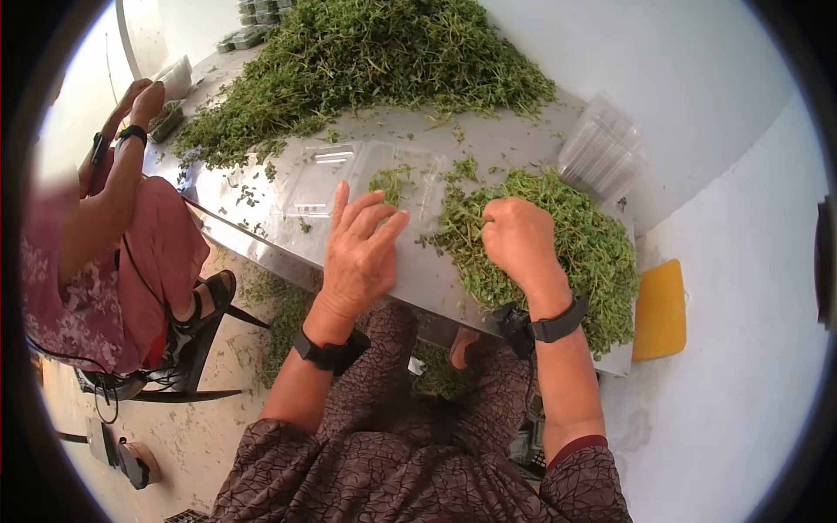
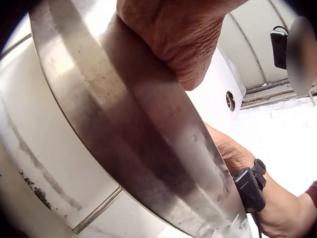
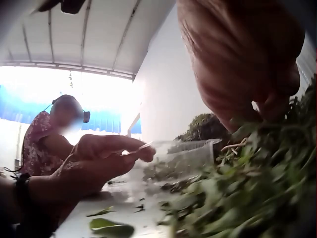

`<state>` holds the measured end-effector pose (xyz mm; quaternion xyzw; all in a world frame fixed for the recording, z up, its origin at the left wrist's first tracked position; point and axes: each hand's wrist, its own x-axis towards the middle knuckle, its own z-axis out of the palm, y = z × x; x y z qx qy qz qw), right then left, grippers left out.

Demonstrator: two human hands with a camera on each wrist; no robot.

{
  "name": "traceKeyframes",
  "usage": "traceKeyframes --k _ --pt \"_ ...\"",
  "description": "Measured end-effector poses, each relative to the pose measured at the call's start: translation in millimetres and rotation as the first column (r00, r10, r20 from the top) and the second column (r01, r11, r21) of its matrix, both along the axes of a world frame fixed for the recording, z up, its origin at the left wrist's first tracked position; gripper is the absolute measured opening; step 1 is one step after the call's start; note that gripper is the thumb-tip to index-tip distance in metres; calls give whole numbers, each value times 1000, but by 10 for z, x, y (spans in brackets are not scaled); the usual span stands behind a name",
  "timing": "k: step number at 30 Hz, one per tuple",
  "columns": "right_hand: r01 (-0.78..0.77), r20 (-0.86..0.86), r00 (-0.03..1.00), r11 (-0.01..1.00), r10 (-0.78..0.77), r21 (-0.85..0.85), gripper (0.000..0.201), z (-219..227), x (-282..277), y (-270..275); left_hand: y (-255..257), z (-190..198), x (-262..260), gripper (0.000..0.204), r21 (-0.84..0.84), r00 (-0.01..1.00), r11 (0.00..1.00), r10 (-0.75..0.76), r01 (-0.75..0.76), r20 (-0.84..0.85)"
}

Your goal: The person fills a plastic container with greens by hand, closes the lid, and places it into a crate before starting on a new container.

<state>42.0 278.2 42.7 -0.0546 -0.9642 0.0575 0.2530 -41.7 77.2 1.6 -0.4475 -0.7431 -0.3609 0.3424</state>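
A clear plastic container (image 1: 327, 179) lies unfolded on the metal table, with a small bunch of greens (image 1: 391, 185) in its right half. My left hand (image 1: 359, 257) is at its near edge, fingers extended and spread; the right wrist view shows the left hand (image 3: 99, 161) beside the container wall (image 3: 198, 153), contact unclear. Over the near pile of greens (image 1: 580, 253), my right hand (image 1: 520, 240) has its fingers curled down around some stems. In the right wrist view, leaves partly hide the right hand's (image 3: 242, 59) fingertips. The left wrist view shows mostly the table edge (image 2: 148, 129).
A large heap of greens (image 1: 375, 65) covers the table's far side. Stacked clear containers (image 1: 602, 152) stand by the right wall. At left, a seated person (image 1: 105, 253) works with their hands at the table. A yellow board (image 1: 660, 309) is beside the table's right end.
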Motion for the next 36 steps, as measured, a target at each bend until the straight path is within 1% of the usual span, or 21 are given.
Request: traceKeyframes --k 1,2,5,6,9,10,12,13,14,16,19,23,25,26,28,29,30,32,33,34,36 --pt "5 -41 999 996 -8 -84 6 35 40 38 -9 -3 -2 39 -5 1000 1000 -16 16 -17" --pt "5 -39 999 997 -8 -80 6 86 88 72 -16 -4 -3 39 -11 999 999 -31 31 -35" --pt "94 -169 973 940 -156 -328 8 239 246 162 -20 28 16 37 -7 997 997 -72 72 -33" --pt "97 -168 973 941 -158 -323 8 266 277 160 -14 22 17 37 -2 997 997 -74 74 -31" --pt "243 81 969 826 -235 -509 7 372 356 66 1 5 19 37 18 999 999 -51 51 -12" --pt "245 81 968 826 -237 -507 7 330 353 47 4 3 20 37 27 999 999 -46 46 -9" --pt "158 63 987 901 -146 -403 15 221 327 39 0 17 19 37 37 999 999 -39 39 -7" --pt "186 97 982 934 -164 -306 20 211 319 19 -15 39 26 36 15 999 998 -53 53 5" --pt "184 97 982 934 -162 -305 20 193 315 5 -27 49 29 35 -7 998 998 -66 66 17" --pt "194 112 978 971 -179 -140 22 148 311 -5 -35 39 27 35 -16 997 997 -73 73 30" --pt "156 151 977 987 -148 -42 12 104 298 38 -36 35 22 34 -22 995 996 -85 86 47" --pt "155 171 975 986 -142 -65 8 83 269 104 -35 30 21 33 -8 994 996 -92 93 58" --pt "149 -66 984 966 -166 -210 8 143 295 106 -34 30 16 33 0 993 995 -98 98 60" --pt "149 -63 984 967 -165 -207 8 183 310 117 -37 27 14 32 3 993 995 -103 103 58" --pt "234 47 969 850 -241 -472 12 272 344 127 -39 17 6 32 8 992 994 -107 107 61" --pt "210 38 975 839 -221 -501 12 299 352 86 -34 12 4 31 13 992 993 -114 113 61" --pt "214 39 974 840 -224 -499 12 306 353 44 -29 18 6 31 16 991 993 -117 117 63" --pt "236 144 971 881 -193 -410 16 300 355 -39 -28 40 16 29 21 995 996 -92 91 36" --pt "209 132 976 927 -176 -312 23 229 364 -37 -30 42 18 29 24 995 995 -93 92 37" --pt "209 132 975 927 -176 -310 23 230 379 -66 -33 44 18 29 22 995 995 -96 96 40" --pt "232 245 954 946 -175 -225 32 279 400 -129 -36 46 15 29 22 994 995 -96 95 44"
